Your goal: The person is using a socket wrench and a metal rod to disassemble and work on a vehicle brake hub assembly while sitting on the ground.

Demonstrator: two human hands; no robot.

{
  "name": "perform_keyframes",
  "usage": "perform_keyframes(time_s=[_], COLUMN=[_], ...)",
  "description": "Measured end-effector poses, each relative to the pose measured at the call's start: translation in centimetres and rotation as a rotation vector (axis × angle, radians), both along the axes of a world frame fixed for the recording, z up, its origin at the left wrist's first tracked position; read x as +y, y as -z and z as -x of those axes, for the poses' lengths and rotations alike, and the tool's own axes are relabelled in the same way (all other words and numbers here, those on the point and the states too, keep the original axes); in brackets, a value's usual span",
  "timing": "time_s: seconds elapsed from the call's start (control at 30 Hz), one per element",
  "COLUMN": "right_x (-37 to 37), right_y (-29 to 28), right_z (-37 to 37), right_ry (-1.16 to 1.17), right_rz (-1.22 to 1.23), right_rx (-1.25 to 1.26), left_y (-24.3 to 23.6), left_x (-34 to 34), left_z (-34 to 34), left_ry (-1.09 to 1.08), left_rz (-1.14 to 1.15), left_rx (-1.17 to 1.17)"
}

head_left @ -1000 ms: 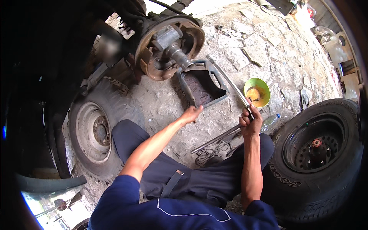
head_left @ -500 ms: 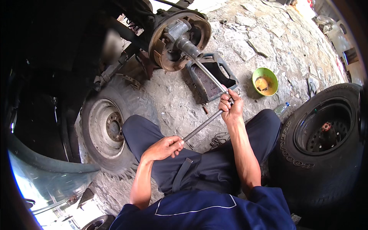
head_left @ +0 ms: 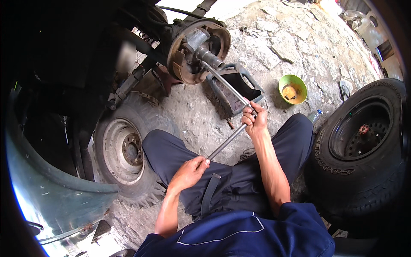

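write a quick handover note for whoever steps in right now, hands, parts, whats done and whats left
Left hand: gripping the near end of the long metal bar.
Right hand: gripping the bar further up.
Bar's far end sits at the hub spindle of the bare brake assembly.
Done: wheel is off; one wheel lies left, another tyre right.
Nearby: black tray, green bowl.
Left: the hub work; nothing refitted yet.

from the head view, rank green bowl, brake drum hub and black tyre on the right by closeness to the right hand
Measured from the right hand:
1. Green bowl, just up and to the right.
2. Brake drum hub, up to the left.
3. Black tyre, far right.
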State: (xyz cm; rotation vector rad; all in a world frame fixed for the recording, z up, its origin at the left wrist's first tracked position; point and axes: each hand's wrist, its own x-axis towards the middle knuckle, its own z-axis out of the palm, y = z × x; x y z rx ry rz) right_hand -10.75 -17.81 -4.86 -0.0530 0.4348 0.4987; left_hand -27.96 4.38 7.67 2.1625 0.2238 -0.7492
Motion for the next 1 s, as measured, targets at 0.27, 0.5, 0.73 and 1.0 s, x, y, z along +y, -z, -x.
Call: perform_keyframes(time_s=[0.27,0.5,0.73,1.0], right_x=[0.5,1.1,0.3,0.5], right_y=[-0.3,-1.2,-2.9,-2.2], right_z=[-0.2,0.0,-2.0,-0.6], right_ry=[-0.019,0.007,-0.048,0.032], right_rz=[0.008,0.034,0.412,0.821], right_rx=[0.021,0.099,-0.048,-0.236], left_y=[-1.0,-6.1,3.2,15.0], left_x=[-0.3,-2.0,-3.7,-4.6], left_z=[0.4,-0.4,-0.7,-4.0], left_ry=[-0.050,-0.075,0.139,0.246], left_rz=[-0.076,-0.477,-0.503,-0.437], left_rx=[-0.049,-0.306,-0.398,-0.162])
